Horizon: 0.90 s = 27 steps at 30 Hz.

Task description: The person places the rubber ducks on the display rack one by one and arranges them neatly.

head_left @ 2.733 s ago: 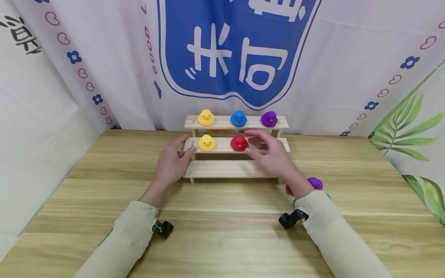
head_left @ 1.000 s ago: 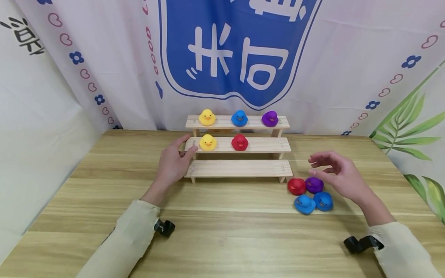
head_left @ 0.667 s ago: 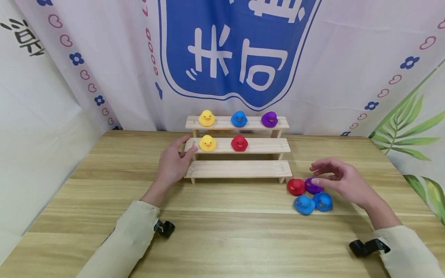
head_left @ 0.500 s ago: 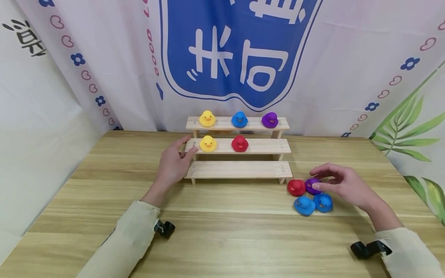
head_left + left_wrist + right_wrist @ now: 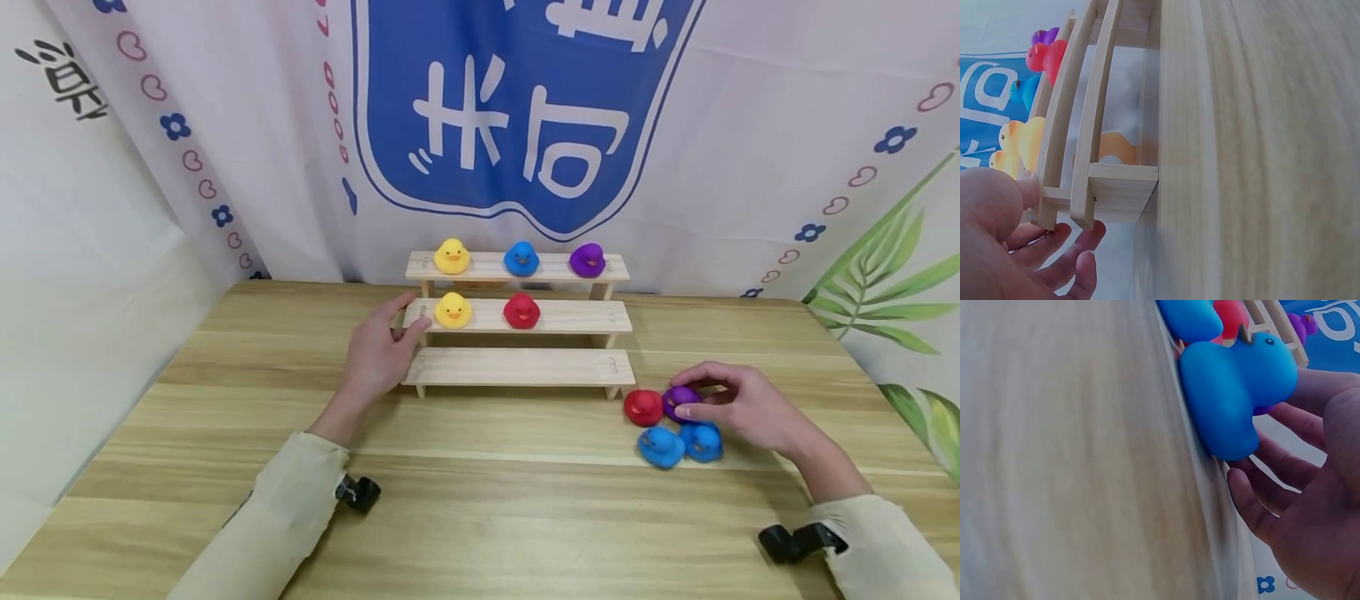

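My left hand (image 5: 377,352) holds the left end of a three-step wooden display rack (image 5: 517,367). Its thumb lies on the middle step, and the fingers reach round the end in the left wrist view. To the right of the rack, my right hand (image 5: 759,410) pinches a purple rubber duck (image 5: 681,400) between thumb and fingers, low over the table. In the right wrist view a blue duck (image 5: 1222,394) hides most of that purple one. A red duck (image 5: 643,407) and another blue duck (image 5: 661,447) sit right beside it.
On the top step stand a yellow duck (image 5: 452,257), a blue duck (image 5: 521,259) and a purple duck (image 5: 587,261). The middle step bears a yellow duck (image 5: 453,311) and a red duck (image 5: 522,311). A printed curtain (image 5: 285,150) hangs behind the wooden table (image 5: 480,517).
My right hand has left the red duck on the middle step, moved right and down to the loose ducks, and closed on the purple one. The left hand has stayed at the rack.
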### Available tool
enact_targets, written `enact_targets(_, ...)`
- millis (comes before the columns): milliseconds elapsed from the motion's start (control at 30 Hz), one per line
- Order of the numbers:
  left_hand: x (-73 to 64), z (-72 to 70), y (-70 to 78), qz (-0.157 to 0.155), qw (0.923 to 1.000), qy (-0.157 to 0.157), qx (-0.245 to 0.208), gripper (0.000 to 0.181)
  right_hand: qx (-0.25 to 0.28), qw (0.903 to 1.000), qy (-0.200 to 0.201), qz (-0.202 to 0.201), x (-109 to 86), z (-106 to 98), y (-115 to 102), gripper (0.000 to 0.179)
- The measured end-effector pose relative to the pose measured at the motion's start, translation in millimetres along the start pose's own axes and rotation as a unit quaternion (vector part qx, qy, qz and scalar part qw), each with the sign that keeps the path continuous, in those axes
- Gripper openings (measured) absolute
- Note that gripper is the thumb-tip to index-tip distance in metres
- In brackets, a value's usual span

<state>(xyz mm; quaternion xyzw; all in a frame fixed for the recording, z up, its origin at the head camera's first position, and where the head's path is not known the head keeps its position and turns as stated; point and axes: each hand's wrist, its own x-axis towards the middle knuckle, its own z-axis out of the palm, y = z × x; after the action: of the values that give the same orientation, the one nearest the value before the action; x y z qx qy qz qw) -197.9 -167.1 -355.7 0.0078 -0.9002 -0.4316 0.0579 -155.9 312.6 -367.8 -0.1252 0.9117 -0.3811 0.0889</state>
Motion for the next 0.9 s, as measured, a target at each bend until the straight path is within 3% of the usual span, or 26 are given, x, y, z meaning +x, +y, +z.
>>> enact_targets(433, -0.9, -0.6, 0.8, 0.01, 0.9999, 0.007, 0.003, 0.058, -0.037, 0.9993, -0.002, 0.004, 3.0, -1.1, 5.8, 0.037)
enact_targets(900, -0.3, -0.6, 1.4, 0.004, 1.0, 0.0, 0.001, 0.058, -0.036, 0.9985, 0.04, -0.008, 1.6, -8.4, 0.3, 0.031)
